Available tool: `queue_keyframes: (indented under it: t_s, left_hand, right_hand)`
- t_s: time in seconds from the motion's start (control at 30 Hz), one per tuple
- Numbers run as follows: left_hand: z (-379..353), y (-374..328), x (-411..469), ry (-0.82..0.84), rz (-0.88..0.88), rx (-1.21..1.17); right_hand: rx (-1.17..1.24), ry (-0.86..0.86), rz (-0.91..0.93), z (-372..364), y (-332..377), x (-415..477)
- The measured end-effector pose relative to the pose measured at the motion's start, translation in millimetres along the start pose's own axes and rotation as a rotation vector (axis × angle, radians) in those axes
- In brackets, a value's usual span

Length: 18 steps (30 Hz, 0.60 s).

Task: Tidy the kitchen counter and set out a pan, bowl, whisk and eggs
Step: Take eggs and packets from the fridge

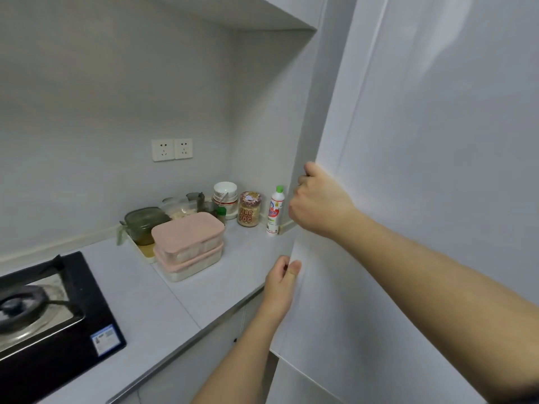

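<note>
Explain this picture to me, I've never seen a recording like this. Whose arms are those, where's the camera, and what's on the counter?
There is no machine here. A person wears a wide-angle camera on the head, so you look down along their own bare arms. The left hand and, higher up, the right hand both curl around the edge of a tall white door; what lies behind it is hidden. On the counter sit two stacked pink-lidded boxes, a green glass pot, stacked white bowls, a labelled jar and a white bottle with a green cap. A gas stove is at the lower left.
</note>
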<state>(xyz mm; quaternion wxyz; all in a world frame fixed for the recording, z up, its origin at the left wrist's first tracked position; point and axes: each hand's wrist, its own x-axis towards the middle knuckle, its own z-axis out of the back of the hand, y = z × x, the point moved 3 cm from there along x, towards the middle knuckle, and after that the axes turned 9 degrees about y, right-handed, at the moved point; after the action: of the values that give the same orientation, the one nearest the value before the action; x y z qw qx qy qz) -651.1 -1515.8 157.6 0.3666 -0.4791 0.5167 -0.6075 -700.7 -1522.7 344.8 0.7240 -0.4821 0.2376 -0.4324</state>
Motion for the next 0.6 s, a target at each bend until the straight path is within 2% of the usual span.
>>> queue_keyframes:
  t_s: [0.37,0.6]
  left_hand:
    - [28.9,-27.9,-146.5,-0.141,-0.084,0.030]
    - [35.8,-37.8,-207.3,-0.121,-0.138,0.145]
  right_hand:
    - [0.007,-0.196,0.070,105.2,52.9,-75.5]
    - [0.019,-0.375,0.065,140.9,71.0,-116.7]
